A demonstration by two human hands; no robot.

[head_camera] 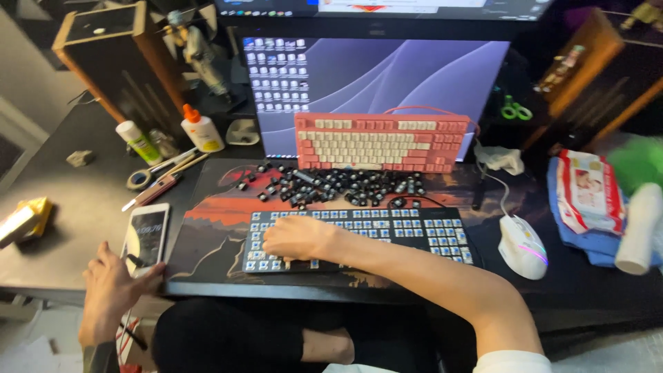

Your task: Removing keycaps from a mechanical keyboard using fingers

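Keyboard (387,231) under right hand (297,238); phone (146,235) beside left hand (114,283).

Crowded middle, open left edge

Loose black keycaps (331,185) fill the strip between the bare keyboard (387,231) and the pink keyboard (380,141); bare desk (69,207) lies left of the phone (146,237), and a narrow gap, seemingly clear, separates keyboard and mouse (523,246).

Single head view, worn high, tilted down and forward over desk (83,207). Near range: lap at 6 o'clock, monitor (376,83) at 12 o'clock, bare keyboard (414,231) at centre. No second view.
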